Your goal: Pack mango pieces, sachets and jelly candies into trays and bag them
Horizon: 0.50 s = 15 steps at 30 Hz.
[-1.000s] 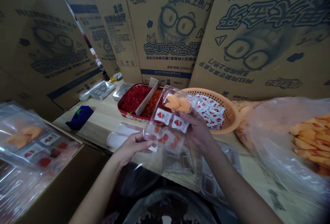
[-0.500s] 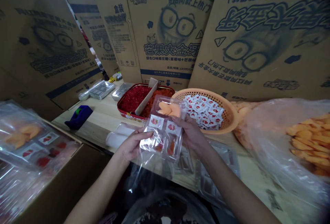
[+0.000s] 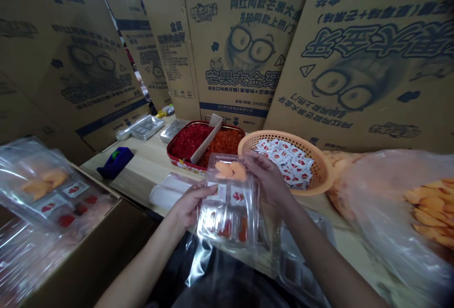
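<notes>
Both hands hold a clear plastic compartment tray [image 3: 229, 201] inside a thin, clear bag [image 3: 202, 256]. My left hand [image 3: 191, 205] grips its left side, and my right hand [image 3: 269, 180] grips its upper right corner. Orange dried mango pieces [image 3: 229, 171] fill the far compartment. Below them lie small white sachets [image 3: 238, 197] with red strawberry prints, partly hidden by the plastic glare. Red and orange candied pieces [image 3: 230, 230] sit in the near compartments.
Behind the hands, a red tin [image 3: 204, 145] holds red and orange fruit bits, next to an orange basket [image 3: 285, 159] of sachets. A bag of mango pieces [image 3: 429, 208] lies right, a blue tape dispenser [image 3: 116, 162] stands left, and packed trays [image 3: 46, 189] sit on a carton.
The tray has turned from a tilted pose to nearly straight, with its mango end away from me. Both hands still hold it, and the whole view has shifted slightly.
</notes>
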Available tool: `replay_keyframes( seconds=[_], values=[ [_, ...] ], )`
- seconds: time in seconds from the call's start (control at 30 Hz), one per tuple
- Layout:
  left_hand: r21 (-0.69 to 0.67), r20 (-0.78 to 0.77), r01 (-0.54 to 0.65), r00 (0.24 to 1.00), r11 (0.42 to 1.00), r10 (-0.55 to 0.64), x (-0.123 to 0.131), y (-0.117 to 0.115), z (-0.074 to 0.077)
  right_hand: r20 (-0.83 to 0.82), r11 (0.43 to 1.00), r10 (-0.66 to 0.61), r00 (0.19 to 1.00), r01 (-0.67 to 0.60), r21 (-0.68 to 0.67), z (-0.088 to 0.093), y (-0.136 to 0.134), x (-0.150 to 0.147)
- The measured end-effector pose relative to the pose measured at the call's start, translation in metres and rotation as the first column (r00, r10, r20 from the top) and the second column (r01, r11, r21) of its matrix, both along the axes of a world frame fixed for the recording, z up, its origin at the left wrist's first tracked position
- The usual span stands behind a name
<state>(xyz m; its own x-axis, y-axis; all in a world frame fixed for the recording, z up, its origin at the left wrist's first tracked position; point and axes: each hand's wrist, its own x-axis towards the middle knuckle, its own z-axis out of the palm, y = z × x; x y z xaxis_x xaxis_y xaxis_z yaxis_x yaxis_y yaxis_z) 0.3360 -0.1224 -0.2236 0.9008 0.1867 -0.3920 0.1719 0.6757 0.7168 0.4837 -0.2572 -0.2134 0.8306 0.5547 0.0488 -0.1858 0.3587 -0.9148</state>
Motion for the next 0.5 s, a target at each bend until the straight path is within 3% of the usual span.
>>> replay_keyframes(
  seconds=[0.2,0.4,0.5],
  values=[
    [-0.047,-0.031,-0.03,0.999,0.998,0.028,0.003,0.004,0.002,0.351,0.972,0.115,0.929,-0.032,-0.232,-0.005,-0.007,-0.012],
    [0.107,0.144,-0.128,0.983,0.986,0.112,-0.002,-0.012,0.017,0.587,0.951,0.272,0.763,-0.121,-0.283,0.014,-0.012,-0.025],
    [0.236,0.18,-0.175,0.975,0.956,0.134,-0.01,-0.02,0.033,0.696,0.962,0.213,0.686,-0.025,-0.271,0.025,-0.016,-0.035]
  ],
)
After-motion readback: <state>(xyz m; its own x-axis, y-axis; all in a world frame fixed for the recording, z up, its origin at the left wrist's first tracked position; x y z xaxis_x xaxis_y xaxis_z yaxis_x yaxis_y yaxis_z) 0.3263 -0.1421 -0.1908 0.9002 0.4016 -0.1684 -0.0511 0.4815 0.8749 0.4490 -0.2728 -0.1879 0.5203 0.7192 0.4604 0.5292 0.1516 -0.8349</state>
